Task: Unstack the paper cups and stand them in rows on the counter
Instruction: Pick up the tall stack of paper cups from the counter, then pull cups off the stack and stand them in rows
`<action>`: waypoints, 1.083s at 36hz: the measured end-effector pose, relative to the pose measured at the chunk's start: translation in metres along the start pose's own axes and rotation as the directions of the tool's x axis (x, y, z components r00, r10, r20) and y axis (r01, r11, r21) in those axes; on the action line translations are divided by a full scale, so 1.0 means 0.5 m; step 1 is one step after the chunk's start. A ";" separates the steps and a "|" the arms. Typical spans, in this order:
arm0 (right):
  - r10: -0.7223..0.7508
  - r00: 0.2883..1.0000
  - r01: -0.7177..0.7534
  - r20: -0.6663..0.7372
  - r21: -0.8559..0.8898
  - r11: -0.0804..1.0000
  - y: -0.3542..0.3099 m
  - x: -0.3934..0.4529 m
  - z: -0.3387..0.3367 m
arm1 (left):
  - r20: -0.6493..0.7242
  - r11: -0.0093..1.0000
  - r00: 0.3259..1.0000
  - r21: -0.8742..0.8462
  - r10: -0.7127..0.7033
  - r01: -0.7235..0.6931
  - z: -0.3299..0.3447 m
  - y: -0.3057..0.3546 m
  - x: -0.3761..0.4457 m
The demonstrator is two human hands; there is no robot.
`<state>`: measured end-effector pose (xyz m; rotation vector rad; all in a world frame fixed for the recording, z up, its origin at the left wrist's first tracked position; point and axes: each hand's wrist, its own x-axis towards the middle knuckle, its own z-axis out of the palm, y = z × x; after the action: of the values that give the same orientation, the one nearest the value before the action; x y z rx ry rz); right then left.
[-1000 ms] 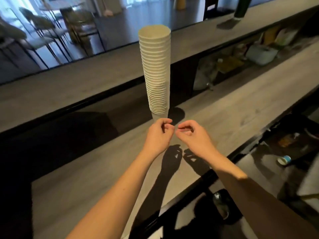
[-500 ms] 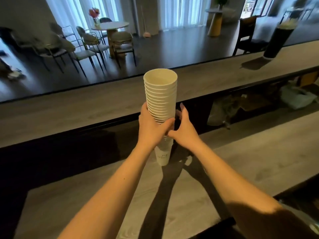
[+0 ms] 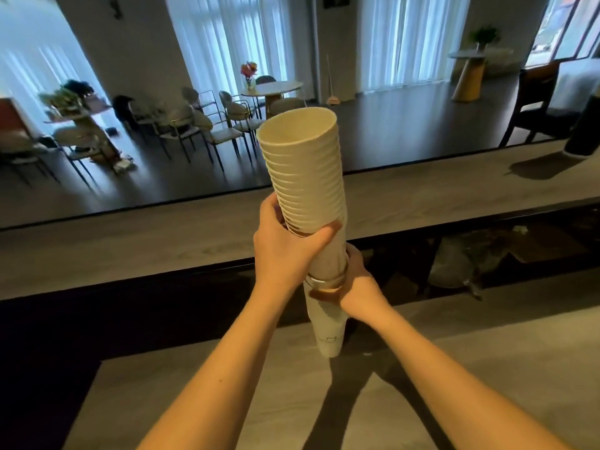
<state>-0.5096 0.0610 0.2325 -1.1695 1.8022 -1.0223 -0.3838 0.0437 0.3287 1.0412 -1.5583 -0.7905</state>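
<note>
A tall stack of cream paper cups [image 3: 306, 177] is tilted slightly left, its open mouth facing up toward me. My left hand [image 3: 285, 251] wraps around the stack at its middle. My right hand [image 3: 357, 284] grips the rim of the lower cups [image 3: 328, 326] from behind on the right. A gap shows between the upper stack and the lower cups, where the bare wall of a cup is exposed. The bottom cup's base sits at or just above the grey wooden counter [image 3: 487, 368]; I cannot tell if it touches.
A higher bar top [image 3: 130, 241] runs across behind the counter, with a dark gap between them. A dark tall object [image 3: 584, 131] stands at the bar's far right. Chairs and tables fill the room beyond. Clutter lies on a shelf under the bar at right.
Both hands went from the stack's base to gripping it at mid height. The upper part has lifted away from the lower cups, and the view has tilted up.
</note>
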 end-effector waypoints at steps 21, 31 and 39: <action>-0.509 0.812 0.579 0.286 -0.283 0.764 -0.337 -0.041 0.067 | -0.112 0.942 0.939 -0.127 -0.324 0.310 -0.292 0.003 0.068; -0.462 0.768 0.609 0.443 -0.284 0.741 -0.376 -0.041 0.186 | -0.041 0.917 0.987 0.367 -0.153 0.157 -0.546 0.019 0.127; -0.433 0.763 0.596 0.480 -0.261 0.760 -0.412 -0.036 0.304 | 0.095 0.916 0.965 0.350 -0.243 0.197 -0.692 -0.033 0.152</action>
<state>-0.2981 -0.0103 0.3590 -2.0705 1.4058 -0.6325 -0.0487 -0.0231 0.4235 1.4610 -1.7547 -0.7749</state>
